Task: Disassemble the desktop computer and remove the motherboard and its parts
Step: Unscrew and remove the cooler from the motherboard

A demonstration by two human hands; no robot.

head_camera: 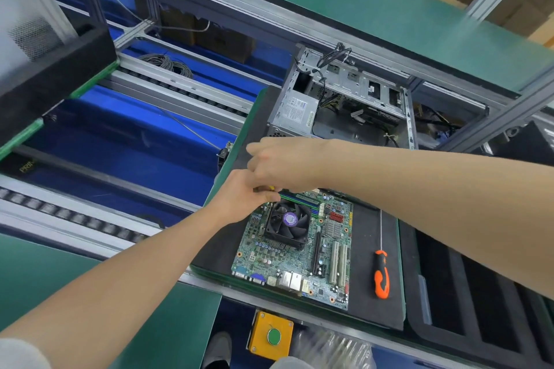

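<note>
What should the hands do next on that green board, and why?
Probably free the cooler fan at its far corner: the motherboard already lies outside the computer case, the fan still sits on it, and the left hand and right hand meet there.

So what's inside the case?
Visible: power supply at left, loose black cables, a drive cage along the back. The floor panel looks bare; the motherboard lies outside on the mat. The right hand covers the case's near edge.

The right hand (281, 165) and left hand (239, 204) cover the far corner of the green circuit-board motherboard (328, 253); blurred fingers leave each grip's contents unclear. The label on the grey metal power supply box (295, 112) is too small to read.
</note>
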